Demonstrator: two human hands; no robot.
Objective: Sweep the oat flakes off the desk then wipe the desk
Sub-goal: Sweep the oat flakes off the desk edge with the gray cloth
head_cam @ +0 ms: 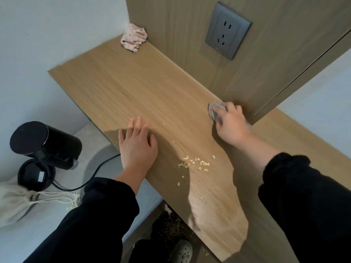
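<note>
Flakes (195, 163) lie in a loose cluster on the bench (133, 88), close to its near edge, with a few strays around them. Left hand (137, 147): just left of the flakes, flat on the bench, fingers spread, holding nothing. Right hand (232, 126): beyond the flakes to the right, fingers curled over a grey cloth (213, 110) at the wall panel. Pink rag (134, 37): well beyond the flakes, in the far corner. More flakes on the floor (171, 223) below.

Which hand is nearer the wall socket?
Right. The right hand grips a grey cloth at the wall below the socket; left hand lies flat near the desk's front edge.
</note>
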